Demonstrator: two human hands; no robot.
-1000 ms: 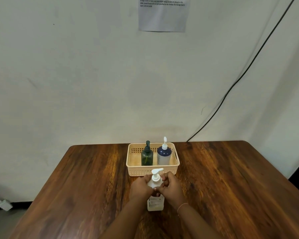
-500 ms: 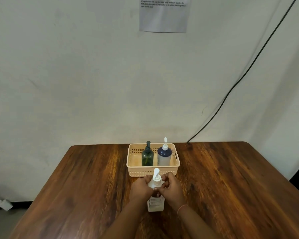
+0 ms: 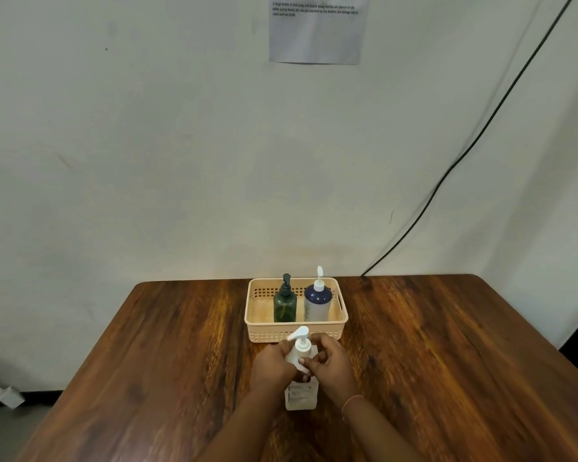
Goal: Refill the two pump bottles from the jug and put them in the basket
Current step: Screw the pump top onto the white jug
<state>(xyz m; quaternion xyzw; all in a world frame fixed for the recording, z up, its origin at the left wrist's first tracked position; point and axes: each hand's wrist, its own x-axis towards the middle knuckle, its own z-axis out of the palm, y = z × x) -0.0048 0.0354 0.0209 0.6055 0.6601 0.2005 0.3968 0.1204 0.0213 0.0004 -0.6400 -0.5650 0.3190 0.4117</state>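
Both hands wrapped around the neck of the jug point(image 3: 301, 395): left hand point(image 3: 274, 360) closed on the shoulder, right hand point(image 3: 331, 360) closed with fingertips point(image 3: 302, 361) pinching the collar under the white pump head point(image 3: 299, 335). Standing upright on the surface point(image 3: 147, 361), just in front of the basket point(image 3: 271, 335). Already inside the basket, side by side and upright: green bottle point(image 3: 285, 306) on the left, white bottle with a dark blue shoulder point(image 3: 317, 306) on the right.

Probable step: twisting the pump collar on the jug, whether tighter or looser cannot be told.

Risks: smooth plastic and possibly soapy threads, so a slipping grip; hard twisting up high on a narrow base, so tipping toward the basket and knocking the tall, top-heavy bottles; a collar left loose, so leakage onto the glossy wood grain.

Jug translucent, squarish, labelled low down. Basket pale, rigid, perforated plastic with rounded corners.
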